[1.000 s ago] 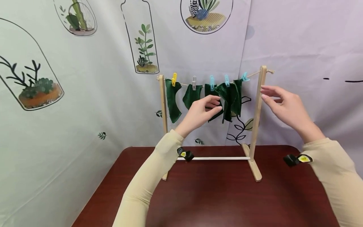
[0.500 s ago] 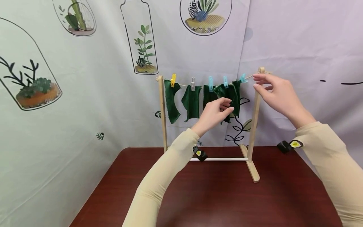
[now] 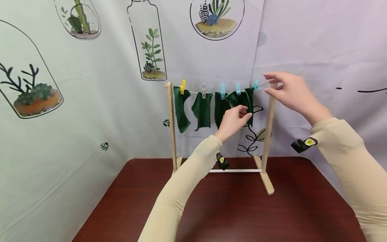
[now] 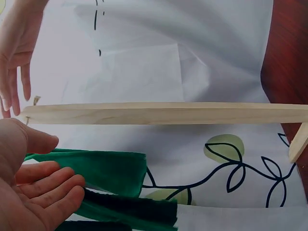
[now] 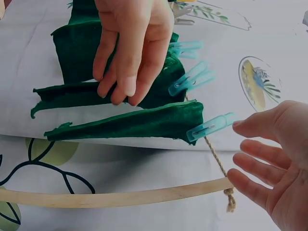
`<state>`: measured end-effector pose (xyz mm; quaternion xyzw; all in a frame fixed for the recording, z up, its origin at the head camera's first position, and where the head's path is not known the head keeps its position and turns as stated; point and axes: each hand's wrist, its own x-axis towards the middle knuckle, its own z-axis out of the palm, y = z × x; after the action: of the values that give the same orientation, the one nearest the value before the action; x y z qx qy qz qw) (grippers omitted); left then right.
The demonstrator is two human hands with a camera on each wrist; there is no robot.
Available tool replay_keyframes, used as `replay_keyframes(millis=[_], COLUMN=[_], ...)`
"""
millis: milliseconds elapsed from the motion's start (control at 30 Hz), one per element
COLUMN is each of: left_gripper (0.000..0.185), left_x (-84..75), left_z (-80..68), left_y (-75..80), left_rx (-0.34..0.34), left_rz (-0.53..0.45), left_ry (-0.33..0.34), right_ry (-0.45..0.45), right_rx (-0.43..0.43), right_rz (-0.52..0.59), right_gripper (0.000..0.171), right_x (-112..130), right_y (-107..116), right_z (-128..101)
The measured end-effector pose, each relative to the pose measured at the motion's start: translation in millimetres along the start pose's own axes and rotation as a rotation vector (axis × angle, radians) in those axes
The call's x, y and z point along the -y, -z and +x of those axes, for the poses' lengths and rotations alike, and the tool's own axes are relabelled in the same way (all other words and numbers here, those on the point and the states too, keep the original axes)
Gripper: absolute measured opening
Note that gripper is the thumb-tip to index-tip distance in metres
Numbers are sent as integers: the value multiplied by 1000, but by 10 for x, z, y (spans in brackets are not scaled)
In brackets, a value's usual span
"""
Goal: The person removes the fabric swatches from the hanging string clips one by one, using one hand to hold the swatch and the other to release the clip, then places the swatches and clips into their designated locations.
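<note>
Several dark green cloths point(image 3: 203, 109) hang from a string held by clothespins. The rightmost light blue clothespin point(image 5: 211, 126) sits on the string beside the wooden post. My right hand point(image 3: 291, 90) is raised by that clothespin, fingers spread apart; in the right wrist view its thumb tip point(image 5: 238, 126) is at the pin's end, and contact cannot be told. My left hand point(image 3: 234, 121) is in front of the right-hand cloths, its fingers loosely bent and holding nothing. In the left wrist view a green cloth point(image 4: 106, 168) lies just past the left hand's fingers.
A wooden stand with a right post point(image 3: 267, 134), left post point(image 3: 171, 127) and white bottom rod point(image 3: 239, 170) stands on the dark red table point(image 3: 229, 208). Other clothespins are yellow point(image 3: 182, 86), clear grey point(image 3: 204, 90) and light blue point(image 3: 222, 90). A printed curtain point(image 3: 102, 84) hangs behind.
My right hand has risen and moved left, from beside the post to the rightmost clothespin. My left hand has moved right, in front of the right-hand cloths. The view has shifted slightly.
</note>
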<state>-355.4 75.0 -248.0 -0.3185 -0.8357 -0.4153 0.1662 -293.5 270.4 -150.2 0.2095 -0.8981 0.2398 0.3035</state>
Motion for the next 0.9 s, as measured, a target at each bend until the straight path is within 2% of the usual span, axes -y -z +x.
replay_keyframes(millis=[200, 467, 700, 900], left_gripper=[39, 36, 26, 21], left_x=[-18, -57, -34, -65], left_z=[77, 236, 279, 250], left_y=[-59, -108, -196, -178], left_rx=[-68, -155, -185, -185], left_rz=[-41, -37, -65, -59], left_ry=[50, 45, 31, 16], right_ry=[0, 27, 19, 22], right_rx=[40, 92, 100, 119], right_rz=[-19, -47, -50, -62], right_gripper=[49, 52, 48, 45], right_x=[11, 35, 57, 46], right_y=[-31, -36, -59, -84], right_z=[53, 141, 175, 189])
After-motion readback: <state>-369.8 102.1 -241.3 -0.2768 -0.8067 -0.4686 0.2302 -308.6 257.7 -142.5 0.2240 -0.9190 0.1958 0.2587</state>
